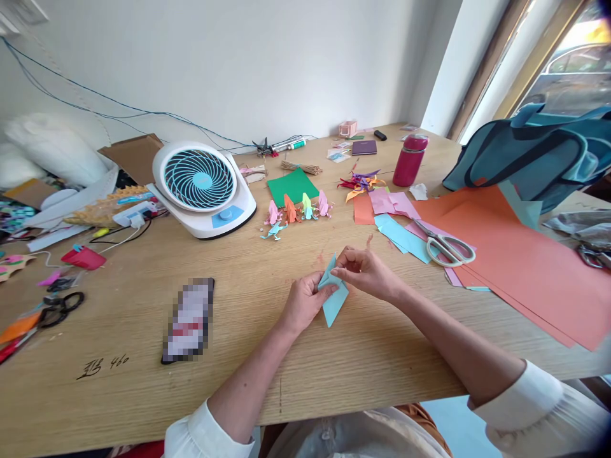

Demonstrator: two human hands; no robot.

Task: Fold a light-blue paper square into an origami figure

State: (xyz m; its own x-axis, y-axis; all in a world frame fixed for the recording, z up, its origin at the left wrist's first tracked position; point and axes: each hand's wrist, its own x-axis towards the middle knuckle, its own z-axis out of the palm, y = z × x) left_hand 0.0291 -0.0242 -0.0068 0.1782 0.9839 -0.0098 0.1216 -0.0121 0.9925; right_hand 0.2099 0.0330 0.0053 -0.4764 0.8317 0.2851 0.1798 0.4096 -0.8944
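Between my hands is a light blue folded paper [335, 306], a narrow diamond shape with its lower point toward me. My left hand [304, 300] grips its left edge, thumb lying across the front. The fingers of my right hand [359, 270] pinch the upper right part of the paper, hiding some of the folds there. Beyond my hands stand several small folded paper figures [289, 208] in pink, orange and green, with a light blue one [273, 230] lying in front of them.
A white fan [203, 187] stands at the back left, and a pixelated phone-like object [189, 320] lies left of my hands. To the right are scissors [449, 249], light blue paper [403, 238] and large orange sheets [520, 267]. A magenta bottle [410, 160] stands behind them.
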